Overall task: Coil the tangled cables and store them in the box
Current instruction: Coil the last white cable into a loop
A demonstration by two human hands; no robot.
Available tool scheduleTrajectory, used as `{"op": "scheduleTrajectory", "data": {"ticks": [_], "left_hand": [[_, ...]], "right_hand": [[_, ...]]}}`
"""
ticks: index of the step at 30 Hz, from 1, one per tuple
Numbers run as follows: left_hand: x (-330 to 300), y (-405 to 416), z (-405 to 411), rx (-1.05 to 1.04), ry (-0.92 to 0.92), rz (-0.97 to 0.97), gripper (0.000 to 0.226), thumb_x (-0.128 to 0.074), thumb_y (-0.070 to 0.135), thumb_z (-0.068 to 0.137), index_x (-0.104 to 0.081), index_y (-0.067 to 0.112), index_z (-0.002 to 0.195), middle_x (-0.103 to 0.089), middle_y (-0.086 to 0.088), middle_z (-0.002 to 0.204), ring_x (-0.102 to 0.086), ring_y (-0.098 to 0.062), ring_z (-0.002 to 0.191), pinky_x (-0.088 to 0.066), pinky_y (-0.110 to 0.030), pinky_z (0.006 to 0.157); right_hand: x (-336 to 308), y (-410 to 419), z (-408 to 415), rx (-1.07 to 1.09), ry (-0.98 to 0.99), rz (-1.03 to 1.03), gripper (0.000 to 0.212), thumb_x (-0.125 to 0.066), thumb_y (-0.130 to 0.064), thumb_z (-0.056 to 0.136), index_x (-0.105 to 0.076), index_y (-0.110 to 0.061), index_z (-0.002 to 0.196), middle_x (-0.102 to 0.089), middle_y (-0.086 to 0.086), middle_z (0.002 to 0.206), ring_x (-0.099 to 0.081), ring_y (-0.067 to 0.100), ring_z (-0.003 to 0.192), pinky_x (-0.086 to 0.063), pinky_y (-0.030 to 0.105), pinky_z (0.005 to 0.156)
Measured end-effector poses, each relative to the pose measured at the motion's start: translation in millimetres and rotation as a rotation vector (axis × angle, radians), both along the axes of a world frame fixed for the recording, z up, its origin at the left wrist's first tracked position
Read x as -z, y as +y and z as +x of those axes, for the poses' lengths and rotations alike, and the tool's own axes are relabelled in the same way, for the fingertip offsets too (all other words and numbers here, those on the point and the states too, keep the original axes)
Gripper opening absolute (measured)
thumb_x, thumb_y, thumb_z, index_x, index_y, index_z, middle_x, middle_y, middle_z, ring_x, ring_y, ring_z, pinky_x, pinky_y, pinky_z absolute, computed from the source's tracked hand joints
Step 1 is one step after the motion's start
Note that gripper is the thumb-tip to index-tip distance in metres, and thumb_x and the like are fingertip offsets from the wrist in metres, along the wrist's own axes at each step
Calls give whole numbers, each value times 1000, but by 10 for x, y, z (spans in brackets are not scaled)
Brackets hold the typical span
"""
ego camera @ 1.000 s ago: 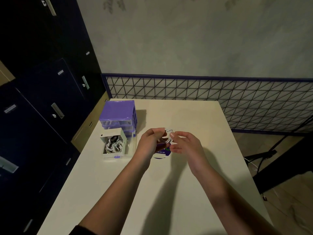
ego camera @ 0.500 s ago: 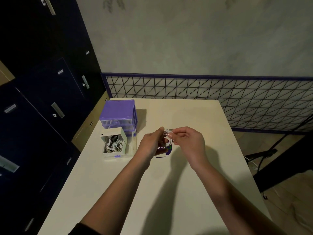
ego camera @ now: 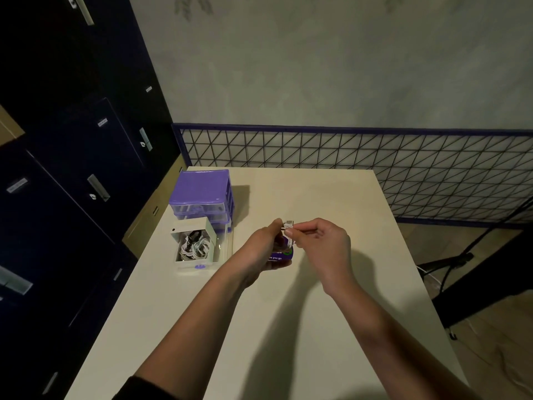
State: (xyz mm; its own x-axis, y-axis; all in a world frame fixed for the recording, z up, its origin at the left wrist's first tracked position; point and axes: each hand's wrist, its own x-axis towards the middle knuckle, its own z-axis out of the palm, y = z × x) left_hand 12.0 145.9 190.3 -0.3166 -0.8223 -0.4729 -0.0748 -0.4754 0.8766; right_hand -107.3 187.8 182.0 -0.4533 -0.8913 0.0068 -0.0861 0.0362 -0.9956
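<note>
So I've got the white cable [ego camera: 288, 230] bunched up between both hands over the middle of the cream table [ego camera: 331, 203]. My left hand [ego camera: 261, 249] is curled around the coil from the 9 o'clock side, and my right hand [ego camera: 320, 241] is pinching the plug end between thumb and forefinger at about 3 o'clock. The little metal connector pokes out the top toward 12 o'clock, away from me, and the loops hang down toward 6, so the long axis runs pretty much straight away from my body. Can't really tell how many loops are in there, my fingers cover most of it.

Right under my hands, flat on the table, there's a purple card [ego camera: 281, 255] with white print, half hidden by my left palm.

Over at 9 o'clock from my hands sits the pulled-out drawer [ego camera: 212, 262], clear plastic, with an open white box [ego camera: 212, 241] inside holding a pile of white and dark cables [ego camera: 194, 245]. Just behind that at 11 o'clock is the purple drawer organizer [ego camera: 202, 189], against the table's left edge.
</note>
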Motion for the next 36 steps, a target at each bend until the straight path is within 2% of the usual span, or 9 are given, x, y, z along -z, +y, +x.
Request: {"op": "scheduleTrajectory", "data": {"ticks": [6,11,14,21,24,26,30,33,36], "left_hand": [[-26,-62,80,84,-16,-44,48,-49,53,94,-65,7,93,-54,-7,82,-57,-22,81,-56,-45,86],[-44,-66,117,135,17,-96,54,-49,47,96,-59,-4,109,-60,-11,89,-63,-25,85,-57,-40,87],[-30,-59,135,167,3,-136,57,-50,48,95,-56,-6,111,-61,-8,89,-65,-19,77,-56,-39,90],[-16,-81,114,91,29,-122,44,-54,41,95,-56,-2,102,-56,-7,86,-63,-12,71,-55,-22,69],[-13,-96,95,70,-12,-133,50,-55,42,94,-57,-6,108,-58,-13,94,-64,-17,75,-58,-27,74],[4,-97,82,34,-55,-169,49,-54,40,95,-58,-8,103,-58,-16,91,-63,-21,75,-58,-31,80],[59,-59,67,-48,-92,-267,34,-55,32,97,-57,2,82,-51,-15,76,-55,-22,66,-58,-23,63],[114,-51,100,-121,-44,-222,33,-59,34,94,-57,1,88,-57,-11,74,-61,-14,61,-59,-26,67],[136,-54,191,-147,28,-147,43,-62,39,90,-61,-4,96,-60,-7,73,-64,-10,57,-60,-33,77]], "right_hand": [[-36,-35,-34,-93,46,51,12,-80,-19,76,-71,-14,81,-73,-4,75,-67,4,66,-51,14,62],[-89,-122,-190,-261,-329,230,37,-70,-32,84,-67,-1,104,-70,18,93,-63,26,72,-56,38,80],[-79,-140,-279,-383,-422,302,38,-69,-24,86,-66,8,107,-67,21,95,-62,29,76,-54,35,77],[-30,-127,-258,-343,-331,204,26,-60,-17,93,-68,7,102,-68,21,90,-63,24,71,-56,29,72],[-13,-122,-218,-268,-288,152,22,-59,-17,93,-71,1,97,-68,15,85,-61,22,68,-55,29,70],[-7,-117,-179,-239,-278,156,19,-60,-19,93,-72,-5,91,-69,12,82,-62,22,68,-57,32,74],[5,-60,-127,-365,-280,201,21,-70,-32,83,-76,-17,96,-75,4,94,-66,16,80,-55,30,87],[64,-70,-68,-364,-248,177,26,-73,-21,82,-73,-15,107,-75,3,96,-70,14,86,-53,27,85],[101,-111,-23,-312,-241,171,26,-73,-15,82,-73,-11,108,-75,2,91,-69,10,74,-52,27,79]]}}
